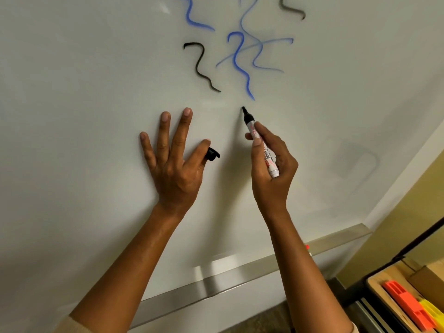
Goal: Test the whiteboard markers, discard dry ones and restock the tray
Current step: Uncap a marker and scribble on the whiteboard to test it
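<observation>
Testing is well underway, judging by the board: the whiteboard (pixel 96 116) is already carrying several squiggles — black squiggles (pixel 200 66) at left and top right, strong blue squiggles (pixel 240 66) in the middle and top left, and faint blue strokes (pixel 269 56) crossing them, which are reading like the output of a weak marker

Right hand (pixel 271 164) is gripping an uncapped black marker (pixel 262 145), thumb and fingers curled round the white barrel, tip pointing up at the board just below the lowest blue line. Whether the tip is touching the surface is not clear; no new mark is showing beneath it yet

Left hand (pixel 173 162) is lying flat against the board with fingers spread, while the black cap (pixel 212 154) is sitting pinched between thumb and forefinger

This marker's verdict is looking pending — a stroke is needed before sorting it

What is left, as far as can be judged: testing this one, recapping, discarding the dry ones, restocking. The tray (pixel 216 282) along the board's lower edge is showing as a bare metal ledge with only a small red object (pixel 307 247), partly hidden behind the right forearm. At the lower right an open wooden box (pixel 374 282) is holding orange and yellow items (pixel 408 306); what they are cannot be told. No discard pile or bin is showing
</observation>
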